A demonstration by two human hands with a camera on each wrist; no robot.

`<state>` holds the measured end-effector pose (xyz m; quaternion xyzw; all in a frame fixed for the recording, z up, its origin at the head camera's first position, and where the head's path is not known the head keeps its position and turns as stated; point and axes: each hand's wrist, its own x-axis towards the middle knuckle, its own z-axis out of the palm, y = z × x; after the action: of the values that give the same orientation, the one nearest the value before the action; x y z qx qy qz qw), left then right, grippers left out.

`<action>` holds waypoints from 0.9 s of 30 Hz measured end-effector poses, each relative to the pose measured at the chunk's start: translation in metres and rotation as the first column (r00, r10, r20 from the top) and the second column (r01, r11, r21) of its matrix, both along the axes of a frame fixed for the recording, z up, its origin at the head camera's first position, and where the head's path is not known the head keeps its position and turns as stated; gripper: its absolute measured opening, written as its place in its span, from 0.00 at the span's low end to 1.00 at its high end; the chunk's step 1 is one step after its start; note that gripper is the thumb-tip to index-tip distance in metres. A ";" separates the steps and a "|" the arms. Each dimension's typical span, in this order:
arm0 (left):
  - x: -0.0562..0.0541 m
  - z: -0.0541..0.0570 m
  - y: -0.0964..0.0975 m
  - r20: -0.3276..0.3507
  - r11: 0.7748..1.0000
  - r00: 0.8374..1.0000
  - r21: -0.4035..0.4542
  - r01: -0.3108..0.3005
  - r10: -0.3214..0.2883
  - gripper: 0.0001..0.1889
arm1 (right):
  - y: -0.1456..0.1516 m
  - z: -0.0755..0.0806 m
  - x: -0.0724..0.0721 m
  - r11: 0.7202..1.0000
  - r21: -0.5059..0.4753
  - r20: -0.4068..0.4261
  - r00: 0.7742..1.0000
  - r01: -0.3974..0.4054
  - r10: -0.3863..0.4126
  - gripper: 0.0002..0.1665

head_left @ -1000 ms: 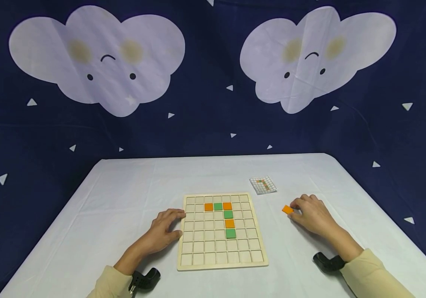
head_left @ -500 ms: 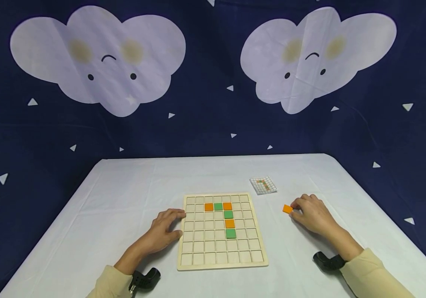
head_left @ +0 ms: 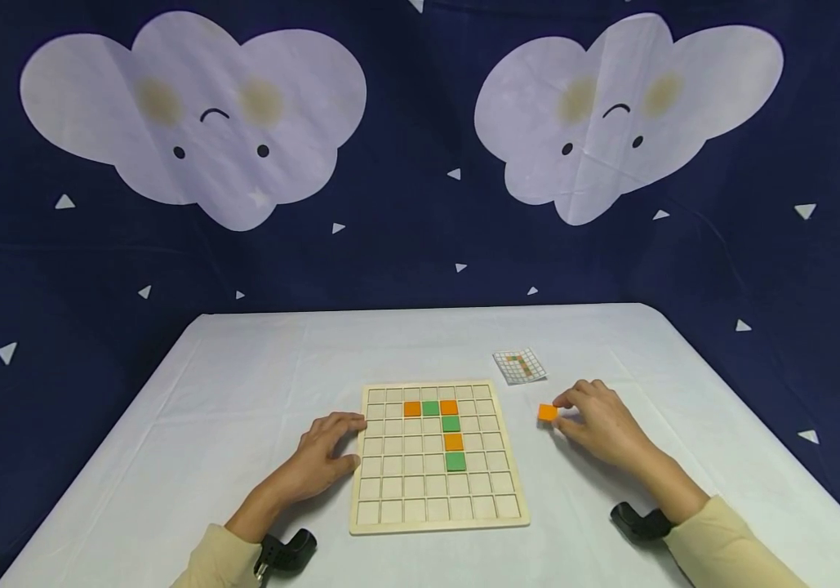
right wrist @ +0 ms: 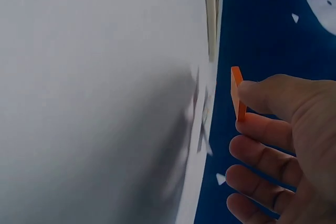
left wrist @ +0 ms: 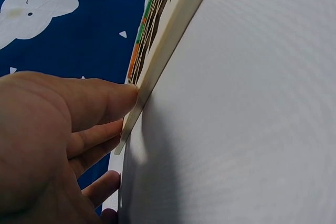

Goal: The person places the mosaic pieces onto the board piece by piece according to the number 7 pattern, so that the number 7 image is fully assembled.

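Note:
A flat orange square tile (head_left: pixel 548 412) is pinched between the thumb and index finger of my right hand (head_left: pixel 599 420), to the right of the board. In the right wrist view the same orange tile (right wrist: pixel 238 94) shows edge-on, raised off the white cloth. My left hand (head_left: pixel 320 457) touches the left edge of the wooden grid board (head_left: pixel 390 488) with its thumb and fingertips, the fingers fairly straight. On the board, orange tiles (head_left: pixel 453 442) and green tiles (head_left: pixel 455 462) alternate in a short row near the top that turns down a column.
A small paper card (head_left: pixel 519 367) printed with a grid and coloured squares lies behind the board's right corner. White cloth (head_left: pixel 280 351) covers the table. A dark blue cloud-patterned curtain (head_left: pixel 405 245) hangs behind it. Each wrist wears a black camera (head_left: pixel 640 523).
My right hand has moved a little left toward the board, carrying the orange tile, which has turned slightly. The left hand and the board stay where they were.

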<state>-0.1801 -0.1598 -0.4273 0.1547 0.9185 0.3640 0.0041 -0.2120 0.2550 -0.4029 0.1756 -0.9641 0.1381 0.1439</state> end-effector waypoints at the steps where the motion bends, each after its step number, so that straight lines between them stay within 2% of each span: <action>1: 0.000 0.000 0.000 -0.001 1.000 1.000 0.000 0.001 -0.001 0.23 | -0.003 0.001 0.001 1.000 -0.006 -0.001 1.000 -0.006 0.006 0.13; 15: -0.001 -0.002 -0.001 -0.011 1.000 1.000 0.005 0.010 -0.010 0.23 | -0.036 0.002 0.019 0.994 -0.031 -0.037 0.994 -0.106 0.105 0.12; 27: -0.001 -0.002 -0.002 -0.017 1.000 1.000 0.001 0.008 -0.008 0.23 | -0.060 0.000 0.030 0.984 -0.018 -0.011 0.985 -0.175 0.175 0.12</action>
<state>-0.1807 -0.1615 -0.4292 0.1616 0.9176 0.3632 -0.0024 -0.1818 0.1946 -0.4029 0.2588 -0.9429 0.1584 0.1373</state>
